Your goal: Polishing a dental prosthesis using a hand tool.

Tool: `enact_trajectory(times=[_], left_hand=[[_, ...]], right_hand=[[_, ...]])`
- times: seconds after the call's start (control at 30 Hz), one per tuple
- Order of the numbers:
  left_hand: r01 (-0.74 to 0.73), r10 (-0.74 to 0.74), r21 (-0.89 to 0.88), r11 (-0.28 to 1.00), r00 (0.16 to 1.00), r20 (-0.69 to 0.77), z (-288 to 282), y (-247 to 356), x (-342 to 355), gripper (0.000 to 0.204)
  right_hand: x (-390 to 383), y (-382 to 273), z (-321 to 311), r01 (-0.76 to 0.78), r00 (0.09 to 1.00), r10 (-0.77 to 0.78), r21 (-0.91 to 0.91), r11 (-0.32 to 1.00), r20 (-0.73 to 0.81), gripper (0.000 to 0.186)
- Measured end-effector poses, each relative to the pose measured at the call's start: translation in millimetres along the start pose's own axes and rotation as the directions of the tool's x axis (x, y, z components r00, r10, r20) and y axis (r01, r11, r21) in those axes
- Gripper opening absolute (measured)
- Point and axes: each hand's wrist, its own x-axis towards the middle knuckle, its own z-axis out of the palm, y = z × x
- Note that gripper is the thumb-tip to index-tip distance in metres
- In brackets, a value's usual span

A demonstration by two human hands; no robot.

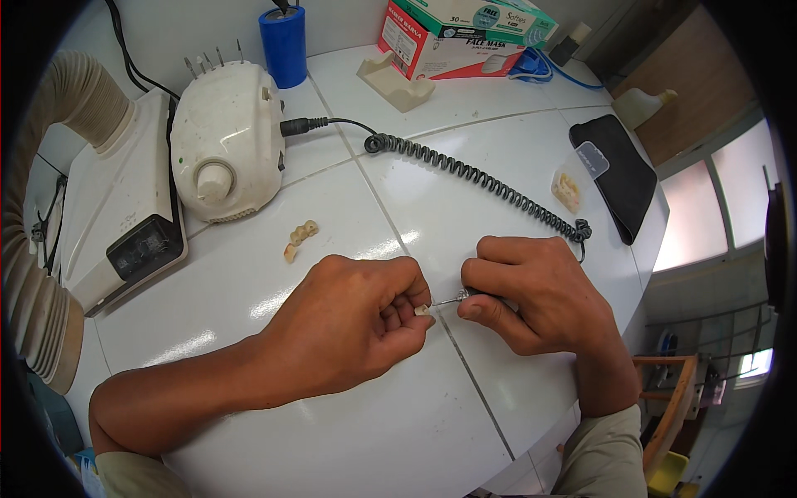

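- Left hand (357, 319) at frame centre, grip closed tight, pinching a small cream tooth piece (422, 310) between thumb and fingertips.
- Right hand (531, 290) just right of it, fingers curled shut round a slim handpiece (462, 296); only the metal tip shows, pointing left, at or almost touching the tooth piece.
- Both hands rest on the white worktop (349, 432), glossy, with thin dark seams crossing it.
- Black coiled cord (473, 174) runs from behind the right hand up left to a plug in the rounded white control unit (226, 149), which has one big knob on top and thin burs standing at its back edge.
- Short row of cream model teeth (299, 239) lies loose on the worktop, between the unit and the left hand, apart from both.
- Left edge: boxy white suction machine (124, 207) with a dark front panel, ribbed beige hose (33, 249) curving down the frame edge.
- Top centre: blue cylinder (283, 46), upright.
- Top right of centre: red and white carton (432, 46) with a green and white carton (490, 17) stacked on it; beige plastic holder (397, 81) in front.
- Right: black pouch (623, 174), flat and soft-looking; small clear bag with teeth (573, 184) touching its left edge.
- Lower right, beyond the worktop edge: wooden chair frame (672, 398).
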Motion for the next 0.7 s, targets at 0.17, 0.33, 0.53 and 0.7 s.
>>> enact_trajectory(times=[0.17,0.33,0.53,0.7], left_hand=[[-0.047,0.047,0.033,0.998,0.999,-0.009,2.0,-3.7,0.1,0.018],[-0.099,0.102,0.091,0.991,0.995,-0.022,3.8,-4.5,-1.5,0.019],[-0.127,0.129,0.118,0.985,0.992,-0.013,3.5,-6.0,-0.8,0.019],[-0.119,0.121,0.135,0.984,0.993,-0.007,3.6,-4.3,-1.1,0.018]], right_hand=[[2.0,2.2,6.9,0.026,1.0,-0.026,-0.032,0.999,0.003,0.034],[2.6,4.2,11.0,0.069,0.995,-0.072,-0.042,0.997,-0.063,0.037],[2.7,0.1,7.1,0.028,1.0,-0.027,-0.078,0.997,0.016,0.033],[3.1,-1.7,6.7,0.024,1.0,-0.022,-0.088,0.996,0.016,0.032]])
